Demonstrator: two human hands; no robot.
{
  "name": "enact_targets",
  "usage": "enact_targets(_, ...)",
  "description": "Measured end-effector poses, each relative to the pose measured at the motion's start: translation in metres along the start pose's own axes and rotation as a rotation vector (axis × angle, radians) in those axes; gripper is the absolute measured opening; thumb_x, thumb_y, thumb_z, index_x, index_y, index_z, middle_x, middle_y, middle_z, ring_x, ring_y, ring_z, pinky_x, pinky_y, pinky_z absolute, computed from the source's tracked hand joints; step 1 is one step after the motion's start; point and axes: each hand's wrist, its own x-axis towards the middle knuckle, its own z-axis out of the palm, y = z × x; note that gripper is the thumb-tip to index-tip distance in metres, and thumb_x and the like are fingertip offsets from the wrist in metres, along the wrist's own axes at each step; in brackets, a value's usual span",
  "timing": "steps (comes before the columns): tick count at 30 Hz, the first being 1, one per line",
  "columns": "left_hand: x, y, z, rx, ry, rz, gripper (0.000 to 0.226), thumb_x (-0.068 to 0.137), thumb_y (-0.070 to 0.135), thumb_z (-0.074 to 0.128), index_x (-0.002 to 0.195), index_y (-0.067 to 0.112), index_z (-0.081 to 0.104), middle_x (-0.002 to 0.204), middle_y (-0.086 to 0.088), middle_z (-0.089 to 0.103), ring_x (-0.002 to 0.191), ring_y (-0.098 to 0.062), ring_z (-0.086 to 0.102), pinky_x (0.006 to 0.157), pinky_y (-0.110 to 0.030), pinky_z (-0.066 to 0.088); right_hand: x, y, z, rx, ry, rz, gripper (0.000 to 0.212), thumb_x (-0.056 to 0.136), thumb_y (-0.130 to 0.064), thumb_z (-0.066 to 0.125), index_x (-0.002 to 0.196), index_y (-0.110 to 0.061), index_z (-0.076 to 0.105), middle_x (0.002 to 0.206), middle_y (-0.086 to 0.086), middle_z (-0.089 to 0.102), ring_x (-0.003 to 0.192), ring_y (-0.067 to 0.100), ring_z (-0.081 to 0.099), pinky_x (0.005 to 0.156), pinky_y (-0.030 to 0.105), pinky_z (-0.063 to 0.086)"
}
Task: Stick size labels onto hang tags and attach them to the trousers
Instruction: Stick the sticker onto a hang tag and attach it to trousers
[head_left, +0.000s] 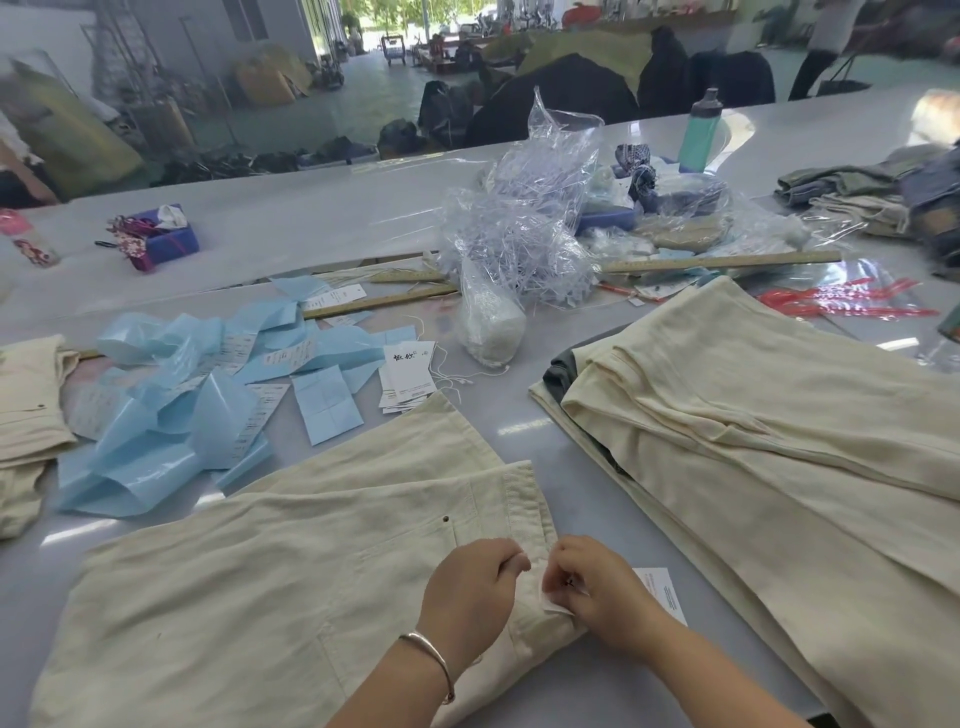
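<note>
pinching the trousers (291, 561) waistband, the left hand (470, 587) steadies it while the right hand (592, 587) pinches the hang tag (662, 592) there; a slack grip could drop its string.

Fig.: person's forearms and hands, head view. Left hand (475, 584) and right hand (592, 587) both bare, no gloves, no rings visible. Both forearms bare to the frame edge; no sleeve in view. Left wrist carries a thin plain metal bangle (428, 657), silver-toned w/ a pinkish tint at its lower end, smooth, open-cuff type, sitting slanted across the wrist. Right wrist w/o jewellery or watch. Nails short where visible; most fingertips hidden, so detail there can't be told
</note>
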Motion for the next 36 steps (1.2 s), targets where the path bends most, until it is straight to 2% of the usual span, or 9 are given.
enact_targets(7,-0.006,0.003,-0.001,-0.039,-0.064,0.014,0.026,0.098,0.024,0.045,0.075,0.030,0.055,0.064,0.012,0.051,0.063,0.002,0.048,0.058,-0.015,0.033,0.003,-0.002,0.005,-0.097,-0.010,0.111,0.026,0.091,-0.008,0.052,0.082,-0.032,0.049,0.088,-0.013,0.051,0.084,0.008,0.048,0.071,0.014,0.038)
enact_targets(12,-0.006,0.007,-0.003,-0.057,-0.059,0.013,0.027,0.098,0.023,0.045,0.074,0.029,0.056,0.062,0.012,0.049,0.061,0.002,0.047,0.057,-0.016,0.031,0.002,-0.002,0.008,-0.105,0.015,0.084,0.021,0.093,-0.010,0.050,0.111,-0.018,0.058,0.098,-0.010,0.049,0.092,0.009,0.048,0.079,0.016,0.038)
enact_targets(17,-0.009,0.003,-0.002,-0.101,-0.044,0.008,0.028,0.098,0.021,0.046,0.073,0.029,0.056,0.060,0.012,0.049,0.062,0.003,0.048,0.059,-0.016,0.034,-0.003,0.004,0.002,-0.062,0.009,0.040,0.008,0.087,-0.014,0.061,0.094,-0.015,0.065,0.095,-0.004,0.057,0.090,0.011,0.051,0.081,0.020,0.042)
enact_targets(21,-0.008,0.006,0.003,-0.134,-0.049,0.013,0.026,0.097,0.020,0.048,0.075,0.022,0.061,0.061,0.011,0.050,0.061,0.001,0.047,0.059,-0.017,0.033,0.001,-0.001,0.006,-0.124,0.015,0.049,0.003,0.087,-0.017,0.061,0.089,-0.019,0.061,0.092,-0.008,0.051,0.090,0.007,0.044,0.077,0.014,0.036)
enact_targets(23,-0.006,0.007,0.005,-0.141,-0.039,0.021,0.024,0.097,0.020,0.048,0.080,0.015,0.064,0.063,0.011,0.051,0.062,0.000,0.047,0.061,-0.019,0.034,0.003,-0.004,0.008,-0.160,-0.003,0.036,0.010,0.089,-0.016,0.058,0.084,-0.024,0.054,0.092,-0.011,0.048,0.090,0.007,0.041,0.077,0.015,0.035)
enact_targets(25,-0.005,0.007,0.006,-0.141,-0.035,0.028,0.023,0.097,0.020,0.048,0.082,0.014,0.065,0.066,0.010,0.054,0.062,-0.002,0.048,0.062,-0.021,0.036,0.004,-0.006,0.009,-0.204,-0.023,0.013,0.013,0.092,-0.017,0.055,0.085,-0.026,0.049,0.093,-0.012,0.044,0.090,0.007,0.037,0.077,0.016,0.033)
enact_targets(30,-0.001,0.004,0.008,-0.184,-0.031,-0.008,0.024,0.097,0.020,0.049,0.081,0.015,0.066,0.084,0.003,0.069,0.079,-0.011,0.061,0.075,-0.032,0.048,0.009,-0.007,0.007,-0.261,-0.121,-0.024,0.008,0.091,-0.017,0.052,0.097,-0.015,0.056,0.097,-0.007,0.044,0.093,0.012,0.038,0.075,0.021,0.030)
enact_targets(33,0.000,0.002,0.009,-0.192,-0.024,-0.013,0.023,0.097,0.018,0.050,0.081,0.014,0.067,0.074,0.005,0.065,0.072,-0.008,0.057,0.072,-0.030,0.045,0.015,-0.007,0.008,-0.280,-0.149,-0.009,0.008,0.089,-0.018,0.052,0.095,-0.016,0.057,0.096,-0.007,0.044,0.092,0.013,0.039,0.076,0.024,0.033)
enact_targets(36,0.002,0.002,0.007,-0.196,-0.042,-0.014,0.023,0.096,0.019,0.051,0.081,0.017,0.068,0.063,0.012,0.057,0.062,-0.003,0.050,0.064,-0.022,0.040,0.015,-0.006,0.010,-0.204,-0.110,0.041,0.007,0.085,-0.016,0.052,0.081,-0.022,0.051,0.081,-0.015,0.043,0.087,0.014,0.043,0.072,0.025,0.036)
